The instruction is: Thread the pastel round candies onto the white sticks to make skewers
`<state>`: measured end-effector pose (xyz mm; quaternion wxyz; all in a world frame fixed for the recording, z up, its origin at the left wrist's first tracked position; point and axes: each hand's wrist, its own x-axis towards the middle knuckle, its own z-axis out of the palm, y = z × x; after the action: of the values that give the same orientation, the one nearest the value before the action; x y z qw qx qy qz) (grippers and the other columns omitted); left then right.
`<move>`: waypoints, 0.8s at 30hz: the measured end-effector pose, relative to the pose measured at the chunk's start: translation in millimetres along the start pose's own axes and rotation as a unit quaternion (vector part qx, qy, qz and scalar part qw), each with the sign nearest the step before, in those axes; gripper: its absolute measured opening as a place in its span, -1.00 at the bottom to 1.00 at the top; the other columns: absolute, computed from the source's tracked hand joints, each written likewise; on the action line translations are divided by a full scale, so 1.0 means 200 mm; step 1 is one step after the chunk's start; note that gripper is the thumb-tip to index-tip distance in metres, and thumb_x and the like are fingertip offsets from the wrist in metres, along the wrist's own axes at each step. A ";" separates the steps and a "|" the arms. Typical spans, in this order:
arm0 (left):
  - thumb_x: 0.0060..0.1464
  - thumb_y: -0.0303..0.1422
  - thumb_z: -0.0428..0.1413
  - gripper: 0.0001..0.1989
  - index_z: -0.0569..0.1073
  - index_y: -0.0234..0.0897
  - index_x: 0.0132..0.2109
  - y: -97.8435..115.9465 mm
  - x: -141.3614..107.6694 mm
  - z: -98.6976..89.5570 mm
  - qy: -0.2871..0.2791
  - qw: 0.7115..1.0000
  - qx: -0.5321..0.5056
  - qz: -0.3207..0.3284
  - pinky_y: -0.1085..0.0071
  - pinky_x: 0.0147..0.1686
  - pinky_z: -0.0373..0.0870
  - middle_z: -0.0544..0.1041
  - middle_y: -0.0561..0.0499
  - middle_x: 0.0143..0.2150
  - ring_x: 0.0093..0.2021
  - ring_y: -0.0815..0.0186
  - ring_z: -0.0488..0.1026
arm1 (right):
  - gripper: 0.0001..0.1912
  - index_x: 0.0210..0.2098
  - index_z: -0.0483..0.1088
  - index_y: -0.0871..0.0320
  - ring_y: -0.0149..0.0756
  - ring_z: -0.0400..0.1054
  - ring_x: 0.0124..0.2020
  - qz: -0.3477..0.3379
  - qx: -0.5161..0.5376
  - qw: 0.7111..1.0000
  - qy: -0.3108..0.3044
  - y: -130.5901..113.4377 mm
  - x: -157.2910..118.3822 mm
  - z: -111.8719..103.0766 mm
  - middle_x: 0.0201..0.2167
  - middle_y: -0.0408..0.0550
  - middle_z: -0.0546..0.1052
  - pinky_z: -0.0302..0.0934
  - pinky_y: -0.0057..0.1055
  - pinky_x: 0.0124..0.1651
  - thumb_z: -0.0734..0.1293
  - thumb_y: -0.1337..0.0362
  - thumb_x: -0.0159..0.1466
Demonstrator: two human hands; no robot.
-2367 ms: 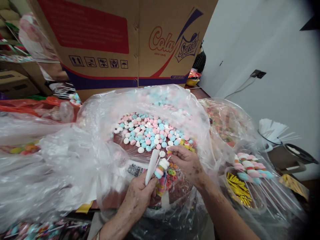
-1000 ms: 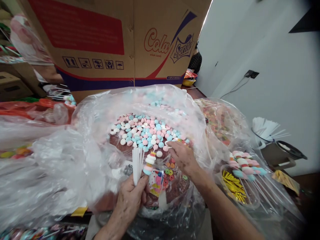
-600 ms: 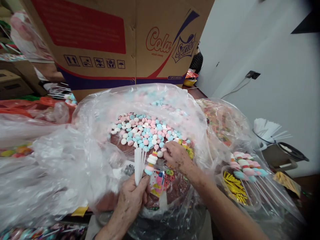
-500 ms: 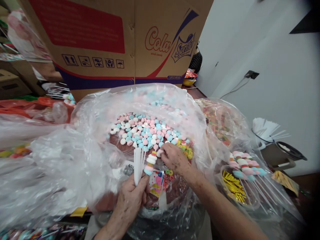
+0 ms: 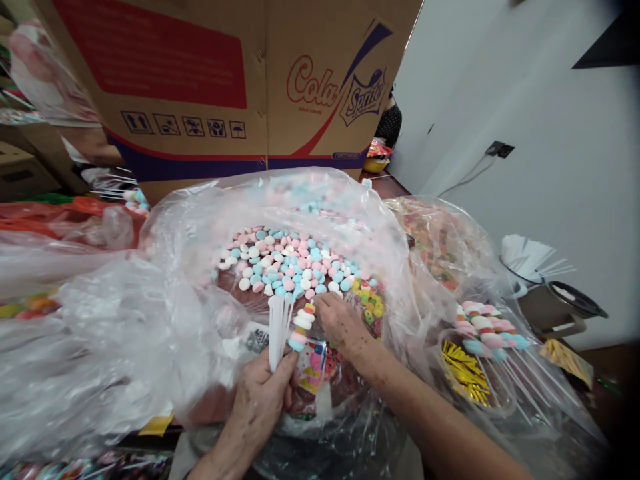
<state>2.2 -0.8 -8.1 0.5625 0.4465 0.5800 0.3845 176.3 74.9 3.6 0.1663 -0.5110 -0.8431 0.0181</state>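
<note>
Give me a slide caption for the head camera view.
Left hand holds white sticks and a candy skewer, right hand close by, pastel candies beyond.

Beyond the fingers [image 5: 326,311], a printed cardboard box [image 5: 230,93]; beyond them to the right, a wall socket [image 5: 500,149]; well to their left, red plastic [image 5: 55,217].

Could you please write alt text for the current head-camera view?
A left hand holds white sticks and a candy skewer, with the right hand near its tip. Beyond lie loose pastel candies, before a cardboard box.

Loose candies [image 5: 290,265] before the carton [image 5: 200,80]
</note>
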 end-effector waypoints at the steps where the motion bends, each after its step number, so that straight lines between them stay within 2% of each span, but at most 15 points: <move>1: 0.01 -0.03 0.09 -0.62 0.35 -0.23 -0.55 0.01 0.00 0.00 -0.001 1.000 0.004 0.000 0.53 -0.74 0.13 0.27 0.17 -0.84 -0.79 0.41 0.21 | -0.75 -0.20 0.44 0.17 -0.20 0.36 -0.17 0.039 0.053 0.998 0.019 0.01 0.01 -0.01 -0.25 0.02 0.52 0.27 -0.29 -0.07 0.21 0.53 0.23; 2: 0.01 -0.04 0.09 -0.63 0.35 -0.22 -0.55 0.02 -0.01 0.00 -0.001 1.000 0.009 0.000 0.52 -0.74 0.14 0.27 0.17 -0.83 -0.79 0.40 0.22 | -0.77 -0.22 0.46 0.16 -0.24 0.37 -0.23 0.088 0.124 0.988 0.037 0.02 0.02 -0.02 -0.31 -0.04 0.53 0.28 -0.31 -0.12 0.23 0.49 0.22; 3: 0.00 -0.05 0.08 -0.64 0.35 -0.22 -0.55 0.04 -0.02 0.00 -0.001 1.000 0.014 0.001 0.52 -0.73 0.14 0.27 0.17 -0.83 -0.79 0.40 0.23 | -0.80 -0.24 0.47 0.14 -0.27 0.38 -0.30 0.141 0.213 0.965 0.051 0.03 0.02 -0.04 -0.37 -0.09 0.53 0.29 -0.34 -0.18 0.25 0.44 0.21; 4: 0.00 -0.05 0.08 -0.65 0.35 -0.21 -0.54 0.06 -0.02 0.00 -0.001 1.000 0.018 0.001 0.51 -0.73 0.14 0.27 0.17 -0.83 -0.78 0.39 0.24 | -0.83 -0.25 0.48 0.14 -0.30 0.37 -0.37 0.192 0.314 0.928 0.061 0.04 0.03 -0.06 -0.44 -0.14 0.52 0.29 -0.36 -0.25 0.28 0.38 0.19; 5: -0.01 -0.06 0.07 -0.66 0.35 -0.21 -0.54 0.07 -0.03 0.01 -0.004 1.000 0.022 0.001 0.50 -0.72 0.15 0.27 0.17 -0.83 -0.78 0.37 0.25 | -0.84 -0.26 0.48 0.13 -0.33 0.37 -0.43 0.234 0.416 0.876 0.066 0.04 0.03 -0.08 -0.48 -0.18 0.51 0.29 -0.38 -0.30 0.31 0.32 0.16; 7: -0.01 -0.07 0.06 -0.68 0.37 -0.21 -0.52 0.09 -0.03 0.01 -0.006 0.999 0.035 0.002 0.49 -0.71 0.16 0.27 0.17 -0.82 -0.77 0.36 0.26 | -0.79 -0.29 0.51 0.15 -0.37 0.36 -0.49 0.280 0.579 0.763 0.071 0.04 0.04 -0.13 -0.50 -0.20 0.52 0.30 -0.39 -0.34 0.39 0.24 0.07; 8: -0.01 -0.08 0.05 -0.69 0.37 -0.21 -0.52 0.10 -0.03 0.01 -0.006 0.999 0.042 0.002 0.49 -0.71 0.16 0.27 0.17 -0.82 -0.77 0.36 0.26 | -0.77 -0.32 0.52 0.16 -0.38 0.37 -0.49 0.287 0.629 0.719 0.073 0.03 0.04 -0.15 -0.48 -0.18 0.54 0.31 -0.39 -0.34 0.43 0.23 0.01; 10: -0.01 -0.10 0.05 -0.70 0.37 -0.20 -0.53 0.10 -0.03 0.01 -0.002 0.999 0.052 0.007 0.49 -0.71 0.15 0.27 0.17 -0.82 -0.77 0.36 0.25 | -0.74 -0.36 0.55 0.19 -0.39 0.38 -0.49 0.293 0.680 0.668 0.072 0.01 0.04 -0.18 -0.46 -0.14 0.57 0.32 -0.39 -0.34 0.49 0.24 -0.07; 12: 0.00 -0.11 0.05 -0.70 0.36 -0.20 -0.53 0.09 -0.02 0.01 -0.005 0.998 0.054 0.010 0.49 -0.72 0.15 0.28 0.17 -0.82 -0.77 0.36 0.25 | -0.73 -0.38 0.57 0.20 -0.38 0.39 -0.47 0.296 0.698 0.649 0.068 -0.01 0.04 -0.20 -0.45 -0.11 0.57 0.33 -0.40 -0.35 0.51 0.25 -0.11; 15: 0.03 -0.11 0.05 -0.69 0.35 -0.19 -0.54 0.06 -0.01 0.01 -0.014 0.999 0.049 0.010 0.49 -0.73 0.14 0.27 0.18 -0.82 -0.78 0.35 0.26 | -0.72 -0.37 0.58 0.20 -0.37 0.40 -0.45 0.296 0.703 0.643 0.066 -0.02 0.04 -0.20 -0.46 -0.10 0.57 0.35 -0.40 -0.35 0.52 0.26 -0.11; 24: 0.01 -0.11 0.06 -0.72 0.38 -0.20 -0.47 0.06 -0.01 0.01 -0.011 0.999 0.047 0.014 0.48 -0.73 0.16 0.26 0.20 -0.82 -0.78 0.34 0.25 | -0.71 -0.30 0.61 0.17 -0.39 0.41 -0.45 0.280 0.672 0.683 0.058 0.00 0.03 -0.18 -0.41 -0.11 0.61 0.34 -0.40 -0.30 0.50 0.25 -0.04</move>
<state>5.2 1.7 3.1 0.5416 0.4851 0.5848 0.3597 184.5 75.0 38.4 0.5007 -0.4745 -0.4109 0.5961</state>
